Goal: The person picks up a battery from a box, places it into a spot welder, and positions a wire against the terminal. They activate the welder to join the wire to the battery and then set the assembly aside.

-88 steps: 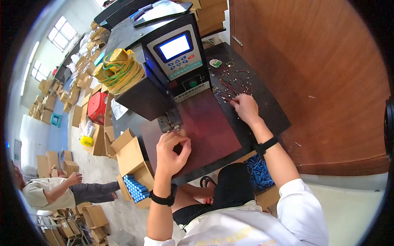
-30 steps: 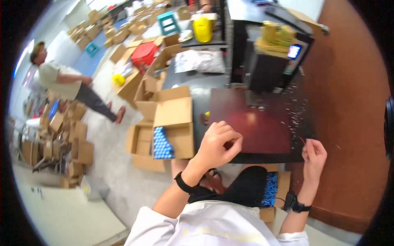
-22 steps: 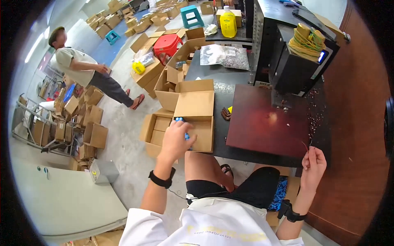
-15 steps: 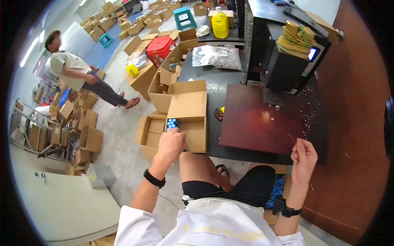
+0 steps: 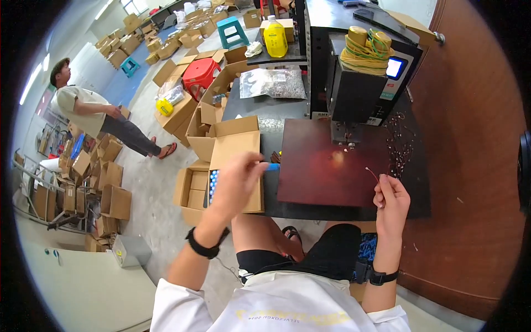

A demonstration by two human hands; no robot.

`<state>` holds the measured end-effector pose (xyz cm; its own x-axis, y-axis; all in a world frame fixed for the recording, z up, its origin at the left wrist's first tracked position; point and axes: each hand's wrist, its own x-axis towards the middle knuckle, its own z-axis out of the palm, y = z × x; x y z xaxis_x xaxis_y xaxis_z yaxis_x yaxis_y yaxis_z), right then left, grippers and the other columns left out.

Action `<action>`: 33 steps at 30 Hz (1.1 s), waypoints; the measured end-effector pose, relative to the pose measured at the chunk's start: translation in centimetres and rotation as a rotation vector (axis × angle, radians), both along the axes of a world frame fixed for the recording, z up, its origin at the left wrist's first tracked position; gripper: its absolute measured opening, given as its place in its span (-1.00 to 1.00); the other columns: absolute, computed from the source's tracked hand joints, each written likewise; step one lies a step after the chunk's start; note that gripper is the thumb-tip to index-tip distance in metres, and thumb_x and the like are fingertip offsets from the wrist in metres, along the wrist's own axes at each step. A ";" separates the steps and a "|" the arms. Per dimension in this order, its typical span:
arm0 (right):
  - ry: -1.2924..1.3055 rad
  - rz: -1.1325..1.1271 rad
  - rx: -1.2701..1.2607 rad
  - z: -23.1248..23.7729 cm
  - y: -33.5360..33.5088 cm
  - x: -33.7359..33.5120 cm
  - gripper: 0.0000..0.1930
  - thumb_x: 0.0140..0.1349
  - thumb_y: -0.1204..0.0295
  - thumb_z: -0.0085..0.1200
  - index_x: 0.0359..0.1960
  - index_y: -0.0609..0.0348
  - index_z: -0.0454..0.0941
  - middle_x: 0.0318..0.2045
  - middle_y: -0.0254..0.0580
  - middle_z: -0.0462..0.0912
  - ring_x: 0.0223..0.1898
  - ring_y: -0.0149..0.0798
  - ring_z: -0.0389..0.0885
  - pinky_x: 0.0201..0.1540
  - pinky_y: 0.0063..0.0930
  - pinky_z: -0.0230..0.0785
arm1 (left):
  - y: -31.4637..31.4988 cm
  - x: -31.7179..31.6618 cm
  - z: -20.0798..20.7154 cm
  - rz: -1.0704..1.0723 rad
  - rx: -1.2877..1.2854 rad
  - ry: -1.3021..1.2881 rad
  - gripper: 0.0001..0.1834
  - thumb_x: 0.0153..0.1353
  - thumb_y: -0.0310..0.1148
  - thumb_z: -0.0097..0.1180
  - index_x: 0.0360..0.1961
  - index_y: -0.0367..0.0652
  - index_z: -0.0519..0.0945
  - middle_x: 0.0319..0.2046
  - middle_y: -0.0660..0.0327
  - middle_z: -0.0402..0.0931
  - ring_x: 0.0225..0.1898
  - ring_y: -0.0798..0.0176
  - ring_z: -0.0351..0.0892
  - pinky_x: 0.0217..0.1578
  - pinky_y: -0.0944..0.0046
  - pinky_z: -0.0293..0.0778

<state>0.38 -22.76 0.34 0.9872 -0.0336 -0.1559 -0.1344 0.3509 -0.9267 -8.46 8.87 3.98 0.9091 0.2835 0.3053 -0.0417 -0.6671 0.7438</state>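
Between the open cardboard box [image 5: 253, 195] and the dark-red mat [image 5: 310, 182], left hand [image 5: 235, 185], earlier down in the box, is now lifted out, fingers pinched on one blue cell [image 5: 272, 166], tip just beside the mat's left edge. Right hand [image 5: 392, 199] pinches one thin red wire [image 5: 372, 173] near the mat's front-right corner, much as before, with room across the mat between hands. One black machine [image 5: 354, 91] behind; two teal stools [image 5: 232, 31], one red stool [image 5: 200, 76] farther off.
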 end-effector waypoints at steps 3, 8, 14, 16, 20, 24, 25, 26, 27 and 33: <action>0.024 0.002 0.017 0.2 0.0 0.5 -0.91 0.38 0.48 0.19 -0.20 0.26 0.61 -0.49 -0.36 0.57 -0.58 -0.60 0.37 -0.58 -0.71 0.13 | -2.6 2.6 -1.9 -0.265 0.144 -0.067 -0.72 0.27 -0.41 0.23 -0.01 -0.23 0.60 -0.30 0.03 0.55 -0.22 -0.10 0.51 -0.13 0.03 0.48; 0.050 0.011 0.042 0.4 0.1 1.1 -0.91 0.38 0.48 0.18 -0.21 0.25 0.61 -0.49 -0.35 0.57 -0.58 -0.59 0.38 -0.57 -0.70 0.15 | -4.3 4.4 -2.1 -0.357 0.591 0.010 -0.73 0.25 -0.41 0.22 -0.04 -0.25 0.60 -0.19 0.01 0.49 -0.11 -0.09 0.44 -0.08 0.06 0.44; 0.076 0.037 0.092 0.5 -0.1 1.4 -0.93 0.37 0.49 0.19 -0.21 0.24 0.61 -0.49 -0.34 0.58 -0.58 -0.58 0.38 -0.56 -0.69 0.16 | -6.8 8.2 -3.4 -0.315 0.162 -0.058 -0.76 0.17 -0.36 0.31 -0.16 -0.20 0.63 -0.30 0.08 0.57 -0.17 -0.06 0.48 -0.16 0.01 0.43; 0.084 0.042 0.096 0.6 -0.1 1.4 -0.93 0.37 0.49 0.19 -0.21 0.24 0.61 -0.49 -0.34 0.57 -0.58 -0.58 0.38 -0.56 -0.69 0.15 | -8.1 9.3 -3.7 -0.276 0.080 -0.123 -0.77 0.14 -0.34 0.36 -0.27 -0.27 0.65 -0.39 0.06 0.55 -0.30 -0.03 0.49 -0.25 0.06 0.44; 0.100 0.041 0.082 0.7 0.1 1.4 -0.92 0.36 0.49 0.19 -0.21 0.24 0.60 -0.49 -0.34 0.57 -0.58 -0.57 0.38 -0.56 -0.69 0.16 | -9.3 10.4 -3.6 -0.202 0.049 -0.099 -0.76 0.08 -0.31 0.39 -0.37 -0.26 0.65 -0.43 0.08 0.57 -0.30 -0.02 0.51 -0.25 0.05 0.43; 0.089 0.061 0.086 0.6 -0.1 1.6 -0.88 0.34 0.47 0.23 -0.21 0.27 0.62 -0.48 -0.30 0.60 -0.56 -0.55 0.43 -0.54 -0.67 0.22 | -9.7 10.6 -3.6 -0.137 0.105 -0.096 -0.76 0.05 -0.29 0.40 -0.43 -0.24 0.66 -0.45 0.14 0.61 -0.28 0.01 0.52 -0.22 0.05 0.43; 0.091 0.060 0.085 0.6 -0.1 1.6 -0.88 0.34 0.47 0.23 -0.21 0.27 0.62 -0.48 -0.30 0.60 -0.56 -0.55 0.43 -0.54 -0.67 0.22 | -9.7 10.6 -3.6 -0.138 0.103 -0.094 -0.76 0.05 -0.29 0.40 -0.43 -0.24 0.66 -0.45 0.14 0.61 -0.28 0.01 0.52 -0.22 0.05 0.43; 0.092 0.058 0.079 0.6 0.0 1.6 -0.87 0.34 0.47 0.24 -0.21 0.28 0.62 -0.48 -0.30 0.60 -0.56 -0.55 0.43 -0.54 -0.67 0.22 | -9.6 10.7 -3.6 -0.136 0.090 -0.084 -0.76 0.05 -0.29 0.40 -0.43 -0.24 0.66 -0.46 0.14 0.61 -0.27 0.01 0.52 -0.21 0.05 0.42; 0.093 0.056 0.072 0.6 0.0 1.6 -0.87 0.34 0.46 0.24 -0.21 0.28 0.62 -0.48 -0.29 0.60 -0.56 -0.56 0.43 -0.54 -0.67 0.22 | -9.6 10.7 -3.7 -0.135 0.077 -0.074 -0.76 0.05 -0.29 0.40 -0.44 -0.24 0.65 -0.46 0.14 0.60 -0.27 0.01 0.52 -0.21 0.05 0.42; 0.084 0.050 0.072 0.6 0.0 1.5 -0.87 0.33 0.46 0.24 -0.20 0.27 0.62 -0.48 -0.29 0.60 -0.57 -0.56 0.43 -0.55 -0.68 0.22 | -9.5 10.9 -4.1 -0.166 0.078 -0.112 -0.68 0.04 -0.25 0.45 -0.41 -0.29 0.61 -0.46 0.01 0.43 -0.40 -0.07 0.45 -0.38 0.02 0.37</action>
